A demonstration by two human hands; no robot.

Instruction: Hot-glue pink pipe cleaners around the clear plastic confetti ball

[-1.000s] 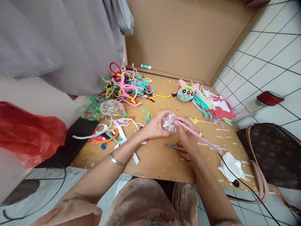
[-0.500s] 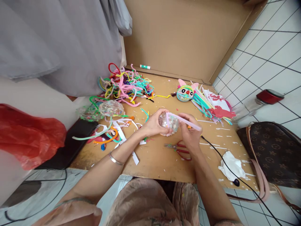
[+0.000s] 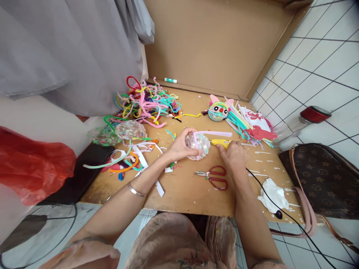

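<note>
My left hand [image 3: 183,145] is closed round a clear, glittery ball [image 3: 203,145] above the middle of the table. A lilac pipe cleaner [image 3: 214,133] is wrapped over the ball, and its loose end sticks out to the right. My right hand [image 3: 235,155] is closed on a yellow hot glue gun [image 3: 221,142], whose nozzle points left towards the ball; the handle is mostly hidden by my fingers. Red-handled scissors [image 3: 214,176] lie on the table just below and between the hands.
A tangle of coloured pipe cleaners [image 3: 146,102] fills the back left, near another clear ball [image 3: 131,129]. A finished pipe-cleaner figure [image 3: 218,111] lies at the back right. A bottle with a red lid [image 3: 315,114], a brown bag [image 3: 322,181], crumpled tissue [image 3: 272,196] and a black cord [image 3: 262,185] occupy the right.
My right hand has let go of the lilac pipe cleaner, moved down and right, and taken hold of the glue gun. The left hand still holds the ball; the scissors are now fully visible.
</note>
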